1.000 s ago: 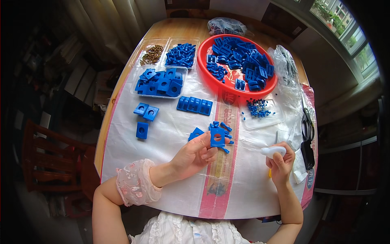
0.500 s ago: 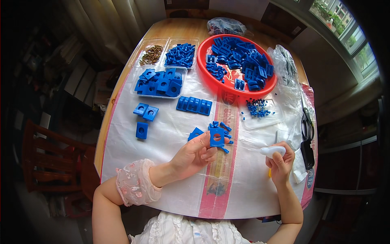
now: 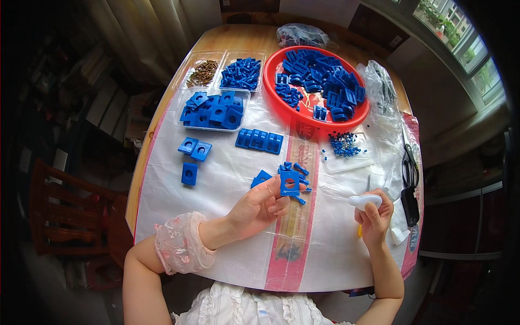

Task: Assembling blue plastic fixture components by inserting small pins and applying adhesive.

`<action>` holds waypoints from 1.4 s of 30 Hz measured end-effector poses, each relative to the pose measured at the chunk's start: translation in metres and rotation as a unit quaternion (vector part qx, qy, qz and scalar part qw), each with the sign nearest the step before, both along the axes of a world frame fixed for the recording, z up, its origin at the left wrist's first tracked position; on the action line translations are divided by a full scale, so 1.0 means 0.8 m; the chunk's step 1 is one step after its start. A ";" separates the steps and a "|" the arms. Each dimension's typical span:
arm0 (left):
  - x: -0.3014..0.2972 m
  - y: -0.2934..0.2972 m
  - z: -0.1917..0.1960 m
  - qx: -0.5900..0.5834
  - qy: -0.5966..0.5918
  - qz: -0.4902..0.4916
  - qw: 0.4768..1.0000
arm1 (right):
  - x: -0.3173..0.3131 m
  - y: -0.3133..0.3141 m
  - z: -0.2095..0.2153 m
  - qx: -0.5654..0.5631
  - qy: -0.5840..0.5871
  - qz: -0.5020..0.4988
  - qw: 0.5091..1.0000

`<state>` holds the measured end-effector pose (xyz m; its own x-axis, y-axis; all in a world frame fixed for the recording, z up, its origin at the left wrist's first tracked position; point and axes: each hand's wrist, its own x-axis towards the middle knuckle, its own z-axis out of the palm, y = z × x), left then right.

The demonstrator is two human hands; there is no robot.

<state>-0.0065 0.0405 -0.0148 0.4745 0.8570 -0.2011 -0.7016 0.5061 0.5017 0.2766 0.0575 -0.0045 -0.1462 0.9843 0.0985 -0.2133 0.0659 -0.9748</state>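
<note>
The left hand's [image 3: 250, 212] fingers are pinched together on the edge of a blue plate [image 3: 291, 192], well on the person's side of the basin [image 3: 325, 124]; its holed face is turned toward the person, probably to keep the hole in sight and unobstructed. The right hand's [image 3: 374, 221] fingers are curled closed round a white bottle [image 3: 365, 203], on the basin's near side and farther right than the plate; its thin tip points left, a grip that likely lets it be both aimed and squeezed. Between plate and basin lie loose pegs [image 3: 299, 169], presumably there for easy reach. Just off the basin's near-left side, blocks [image 3: 259, 140] stand in a row, perhaps to keep them orderly. Left of the basin, tubs keep spare plates [image 3: 218, 112], more pegs [image 3: 240, 73] and screws [image 3: 203, 73] apart, seemingly sorted by kind. Below the basin's near-right side, beads [image 3: 344, 145] sit on a clear lid [image 3: 360, 163], which may stop them straying.
</note>
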 end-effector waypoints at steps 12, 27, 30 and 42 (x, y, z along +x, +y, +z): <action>0.000 -0.001 -0.001 0.003 0.000 0.002 1.000 | 0.015 0.016 0.009 -0.057 0.176 -0.038 0.982; -0.001 -0.001 -0.001 0.002 0.005 -0.006 1.000 | 0.075 0.052 0.030 0.095 0.027 -0.156 0.983; 0.000 -0.002 0.000 0.011 0.001 -0.001 1.000 | 0.079 0.053 0.042 0.131 -0.043 -0.177 0.975; 0.006 -0.003 0.003 -0.007 0.015 0.012 1.000 | 0.092 0.075 0.019 0.107 -0.211 -0.211 0.948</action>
